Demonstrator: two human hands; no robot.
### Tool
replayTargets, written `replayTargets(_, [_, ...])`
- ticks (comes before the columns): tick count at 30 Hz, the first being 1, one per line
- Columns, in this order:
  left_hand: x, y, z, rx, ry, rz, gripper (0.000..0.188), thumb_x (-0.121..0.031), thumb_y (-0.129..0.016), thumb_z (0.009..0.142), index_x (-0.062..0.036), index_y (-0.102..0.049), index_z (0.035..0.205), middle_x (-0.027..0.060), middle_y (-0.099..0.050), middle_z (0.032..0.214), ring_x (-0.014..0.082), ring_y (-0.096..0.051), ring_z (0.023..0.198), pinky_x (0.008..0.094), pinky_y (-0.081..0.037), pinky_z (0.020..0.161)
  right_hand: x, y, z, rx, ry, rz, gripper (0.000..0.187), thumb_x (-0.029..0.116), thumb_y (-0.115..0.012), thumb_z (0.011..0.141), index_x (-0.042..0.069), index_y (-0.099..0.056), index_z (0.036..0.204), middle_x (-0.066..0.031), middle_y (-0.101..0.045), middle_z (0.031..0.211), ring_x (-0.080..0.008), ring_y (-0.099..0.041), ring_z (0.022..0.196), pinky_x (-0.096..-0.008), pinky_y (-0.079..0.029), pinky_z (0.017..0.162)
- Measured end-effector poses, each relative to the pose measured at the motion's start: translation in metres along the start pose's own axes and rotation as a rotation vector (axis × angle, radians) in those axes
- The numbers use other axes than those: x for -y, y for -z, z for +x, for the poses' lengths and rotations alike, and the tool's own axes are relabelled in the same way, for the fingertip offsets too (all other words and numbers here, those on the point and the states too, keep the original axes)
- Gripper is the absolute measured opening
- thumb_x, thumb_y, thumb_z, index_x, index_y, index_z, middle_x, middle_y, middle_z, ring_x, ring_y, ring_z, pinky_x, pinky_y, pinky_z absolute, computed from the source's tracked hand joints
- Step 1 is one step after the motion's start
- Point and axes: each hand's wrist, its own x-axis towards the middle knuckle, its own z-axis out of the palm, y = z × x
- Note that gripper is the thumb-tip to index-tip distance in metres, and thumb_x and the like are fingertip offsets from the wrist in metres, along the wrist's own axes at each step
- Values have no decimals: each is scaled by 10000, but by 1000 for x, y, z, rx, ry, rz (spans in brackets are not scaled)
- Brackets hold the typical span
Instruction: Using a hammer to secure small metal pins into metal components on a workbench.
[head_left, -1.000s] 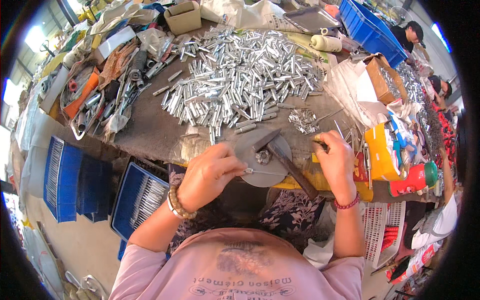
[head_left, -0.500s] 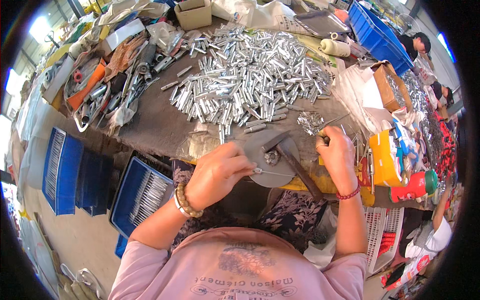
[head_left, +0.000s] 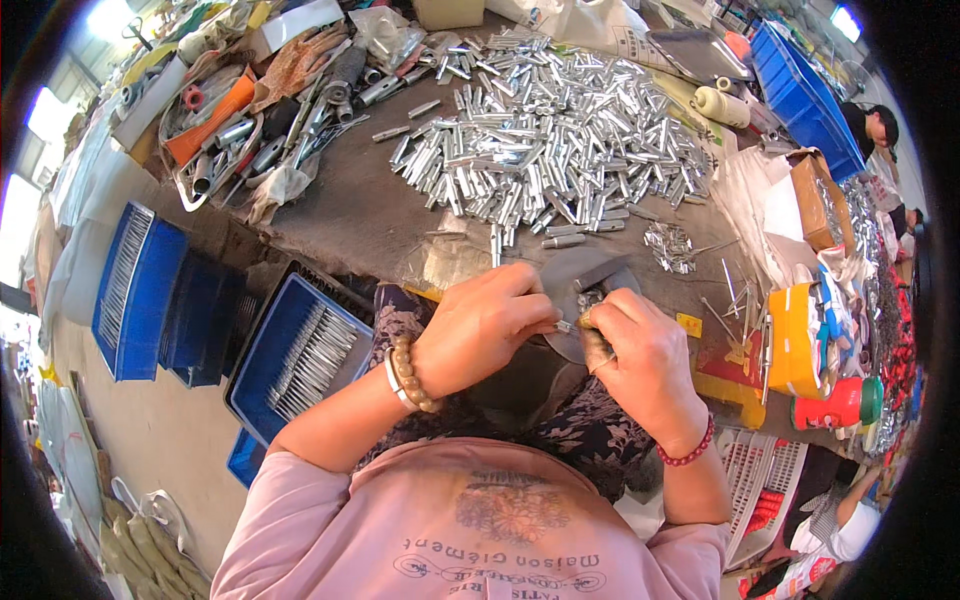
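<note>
My left hand (head_left: 490, 318), with a bead bracelet at the wrist, pinches a small silver metal fitting (head_left: 564, 326). Against its tip my right hand (head_left: 645, 350) is closed, thumb and fingers pressed together; whatever lies between them is too small or hidden to name. Both hands meet over the near edge of a round grey metal plate (head_left: 560, 264). A hammer (head_left: 602, 272) lies across that plate, its handle covered by my right hand. Beyond it a large heap of silver metal tubes (head_left: 560, 140) spreads over the bench, with a little pile of small metal pins (head_left: 668, 245) to the right.
Blue crates (head_left: 140, 330) stand at the left, one nearer crate (head_left: 268, 350) holding metal rods. Tools and an orange-handled item (head_left: 212, 120) crowd the bench's far left. At right are a yellow box (head_left: 793, 340), a red jar (head_left: 830, 403) and a white basket (head_left: 745, 465).
My right hand has come from beside the pin pile to meet my left hand at the fitting. The thin rod seen at the left fingertips is now hidden. The view has shifted.
</note>
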Motion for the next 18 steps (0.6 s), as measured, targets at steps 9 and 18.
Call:
replayTargets(9, [3, -1, -2, -22, -27, 4, 147, -127, -821, 847, -105, -747, 972, 73, -623, 910, 305, -661, 833, 402, -524, 704, 3, -1, 3, 12, 35, -34, 158, 6, -753, 791, 58, -674, 918, -99, -600, 903, -309, -659, 824, -420, -554, 716])
replayTargets(18, [5, -2, -3, -28, -44, -1, 148, -123, -812, 842, -110, -734, 967, 70, -624, 919, 306, -663, 847, 402, -525, 712, 10, 3, 10, 68, 64, -57, 146, 1, -732, 804, 53, -632, 896, -104, -567, 884, -318, -641, 830, -437, -541, 725])
